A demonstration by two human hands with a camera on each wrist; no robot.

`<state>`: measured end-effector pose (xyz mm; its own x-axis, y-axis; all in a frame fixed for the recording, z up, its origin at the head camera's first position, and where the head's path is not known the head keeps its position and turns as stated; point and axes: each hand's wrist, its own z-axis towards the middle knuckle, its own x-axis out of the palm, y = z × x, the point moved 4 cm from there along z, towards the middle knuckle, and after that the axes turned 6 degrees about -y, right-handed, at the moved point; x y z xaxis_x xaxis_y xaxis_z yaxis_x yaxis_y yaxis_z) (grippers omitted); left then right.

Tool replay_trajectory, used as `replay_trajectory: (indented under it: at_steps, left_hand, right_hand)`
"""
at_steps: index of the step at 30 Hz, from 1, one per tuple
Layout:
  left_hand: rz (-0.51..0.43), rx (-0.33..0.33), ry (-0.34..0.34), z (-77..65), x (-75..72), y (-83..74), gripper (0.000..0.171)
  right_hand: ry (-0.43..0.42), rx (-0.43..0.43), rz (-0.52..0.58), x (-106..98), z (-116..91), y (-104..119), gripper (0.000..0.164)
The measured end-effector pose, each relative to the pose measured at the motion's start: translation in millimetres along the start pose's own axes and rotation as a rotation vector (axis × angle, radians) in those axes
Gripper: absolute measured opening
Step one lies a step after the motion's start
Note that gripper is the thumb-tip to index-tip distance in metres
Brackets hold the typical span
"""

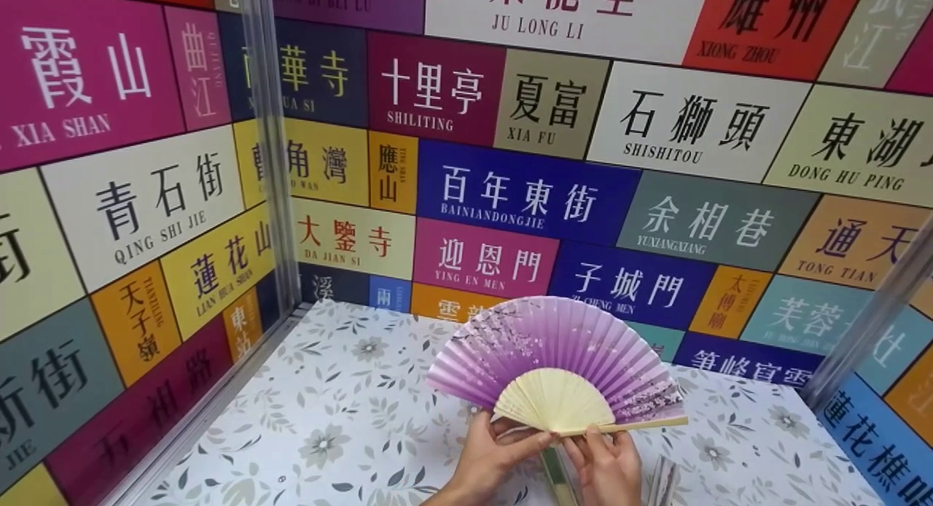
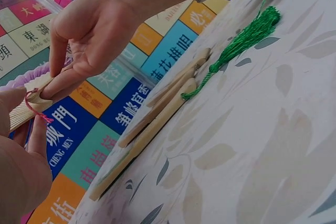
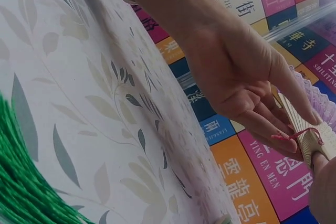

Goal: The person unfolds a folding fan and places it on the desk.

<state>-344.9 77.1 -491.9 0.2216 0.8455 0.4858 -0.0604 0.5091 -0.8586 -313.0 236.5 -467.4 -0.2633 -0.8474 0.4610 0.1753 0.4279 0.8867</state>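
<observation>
A purple folding fan (image 1: 561, 331) with a blossom print and pale ribs is spread open above the table, its leaf upward. My left hand (image 1: 496, 451) pinches the lower left of the ribs, thumb across them near the pivot. At the pivot and the right outer stick, my right hand (image 1: 611, 466) grips the fan between thumb and fingers. A thin red cord (image 2: 38, 109) hangs from the pivot. Under the hands lie closed folding fans (image 2: 149, 140), and a green tassel (image 2: 247, 38) is tied to one of them.
The table is covered with a white cloth (image 1: 321, 433) printed with grey flowers and leaves. Behind and at both sides stand walls (image 1: 503, 185) of coloured panels with Chinese lettering. Clear corner strips (image 1: 273, 149) join the walls.
</observation>
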Motion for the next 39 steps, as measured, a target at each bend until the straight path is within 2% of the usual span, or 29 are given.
replay_trajectory:
  at_steps: [4, 8, 18, 22, 25, 29, 31, 34, 39]
  left_hand:
    - [0.015, 0.018, 0.027, -1.4, 0.4, 1.0, 0.07]
    - [0.016, 0.032, 0.02, -1.6, -0.4, 2.8, 0.071]
    - [-0.001, 0.054, -0.064, 3.0, -4.8, 0.2, 0.073]
    - [0.032, 0.079, -0.118, 9.5, -13.2, -5.9, 0.069]
    - [0.027, 0.079, -0.147, 16.6, -21.5, -10.9, 0.065]
    - [0.005, 0.09, -0.171, 26.3, -35.5, -18.5, 0.058]
    - [0.018, 0.11, -0.189, 31.5, -44.4, -22.3, 0.055]
    - [0.07, 0.136, -0.231, 38.9, -60.4, -26.7, 0.052]
    - [0.127, 0.117, -0.339, 49.8, -93.8, -29.6, 0.053]
  right_hand:
    - [-0.002, 0.014, 0.033, 0.1, -0.4, -2.4, 0.048]
    - [-0.016, 0.043, 0.06, 1.2, -1.3, -6.4, 0.054]
    - [0.046, 0.082, 0.108, 4.8, -3.0, -7.8, 0.062]
    - [0.036, 0.105, 0.074, 4.9, -1.2, -9.3, 0.052]
    - [0.016, 0.096, -0.043, 2.5, 1.9, -10.8, 0.04]
    - [0.027, 0.081, -0.352, -4.6, 8.5, -13.1, 0.035]
    - [0.088, 0.082, -0.548, -9.0, 12.9, -14.5, 0.036]
    - [0.243, 0.087, -0.805, -15.6, 20.3, -17.8, 0.036]
    - [0.456, 0.089, -1.087, -28.8, 30.6, -28.8, 0.035]
